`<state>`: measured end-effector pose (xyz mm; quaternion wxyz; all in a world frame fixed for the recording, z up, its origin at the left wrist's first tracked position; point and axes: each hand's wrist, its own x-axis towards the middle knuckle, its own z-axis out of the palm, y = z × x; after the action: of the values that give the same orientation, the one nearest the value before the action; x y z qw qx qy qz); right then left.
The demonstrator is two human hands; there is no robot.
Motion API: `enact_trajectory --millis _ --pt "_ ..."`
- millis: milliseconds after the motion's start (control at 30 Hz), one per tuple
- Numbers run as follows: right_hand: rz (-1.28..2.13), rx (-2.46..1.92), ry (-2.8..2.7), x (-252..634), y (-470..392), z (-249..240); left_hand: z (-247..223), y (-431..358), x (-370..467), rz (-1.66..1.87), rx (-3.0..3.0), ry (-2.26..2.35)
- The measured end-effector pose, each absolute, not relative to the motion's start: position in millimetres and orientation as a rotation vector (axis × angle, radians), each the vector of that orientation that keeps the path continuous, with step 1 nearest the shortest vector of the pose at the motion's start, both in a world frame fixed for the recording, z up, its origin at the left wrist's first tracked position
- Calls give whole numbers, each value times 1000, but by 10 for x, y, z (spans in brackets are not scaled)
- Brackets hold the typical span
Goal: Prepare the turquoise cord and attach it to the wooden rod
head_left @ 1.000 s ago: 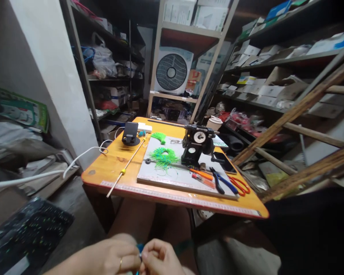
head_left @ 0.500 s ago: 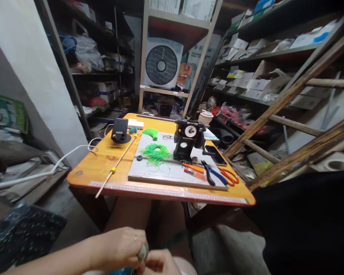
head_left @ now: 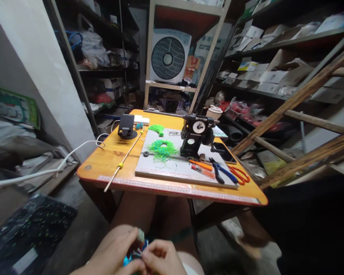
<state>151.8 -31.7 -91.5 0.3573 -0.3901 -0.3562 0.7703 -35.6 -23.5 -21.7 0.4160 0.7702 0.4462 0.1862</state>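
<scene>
1. While held low over the lap, just short of the front edge of the desk (head_left: 109, 162): fine fingertip work on a small blue thread bundle (head_left: 129, 260), seemingly midway through teasing or tying its strands
2. Left hand (head_left: 114, 248) closed round the bundle; right hand (head_left: 162, 258) pinched shut on thin pale strands at its end
3. Judged need for the next move: a small, steady pull with a firm pinch, to avoid slipping
4. Bright blue, tiny, mostly hidden by fingers; exact shape hard to tell

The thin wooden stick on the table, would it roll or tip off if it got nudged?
The stick looks thin and round, so it probably rolls easily. One end juts past the table edge, so a nudge might tip it off. It likely weighs little.
</scene>
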Motion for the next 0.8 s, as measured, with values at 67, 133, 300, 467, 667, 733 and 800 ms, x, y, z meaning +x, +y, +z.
enact_trajectory --millis 67,133,300,467,667,733,800 --pt "2004 -982 -930 1523 -309 -889 -241 -234 -355 421 1993 1088" --pt "2015 -963 -931 1536 -303 -865 -265 -207 -350 403 2054 1057" --pt "2011 -976 -891 1551 -309 -869 -330 -150 -384 450 2145 1062" --pt "2004 -993 -871 1523 -320 -889 -410 -198 -489 499 2141 1083" --pt "2015 -1023 -939 1557 -338 -868 -514 -257 -577 470 2208 810" --pt "1999 -1032 -1002 1559 -355 -874 -460 -262 -590 434 2201 727" --pt "1922 -1064 -1095 1547 -379 -885 -351 -257 -594 426 2167 746"
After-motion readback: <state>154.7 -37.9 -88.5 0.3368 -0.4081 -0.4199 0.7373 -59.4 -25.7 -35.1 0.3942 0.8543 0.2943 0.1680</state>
